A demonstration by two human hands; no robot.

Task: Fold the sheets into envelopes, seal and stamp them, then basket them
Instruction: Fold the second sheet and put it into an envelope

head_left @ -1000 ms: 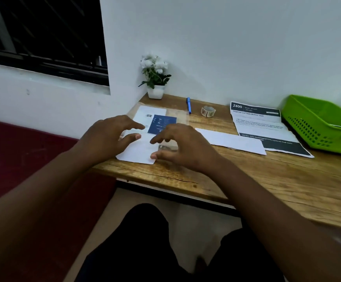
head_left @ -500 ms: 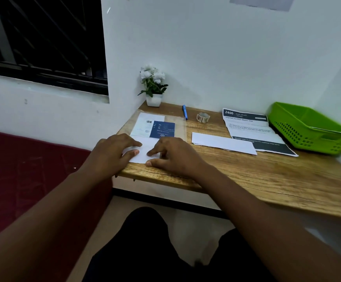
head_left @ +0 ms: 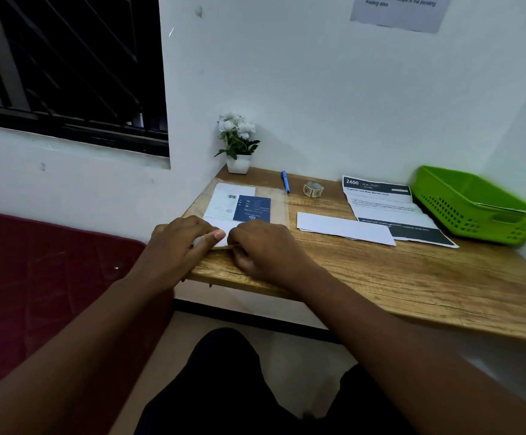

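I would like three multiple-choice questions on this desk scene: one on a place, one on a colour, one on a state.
1. Where does the small white flower pot stand?
A. far left corner of the wooden desk
B. inside the basket
C. on the floor

2. What colour is the perforated plastic basket?
A. red
B. green
C. blue

3. What are both hands doing?
A. hanging idle
B. holding the pen
C. pressing on white paper

Key: 1 A, it stands by the wall corner; 2 B, bright green; 3 C, the left hand and right hand rest on the folded white sheet.

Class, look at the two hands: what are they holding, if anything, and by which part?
Both the left hand and right hand pinch the white sheet at its near edge, on the table.
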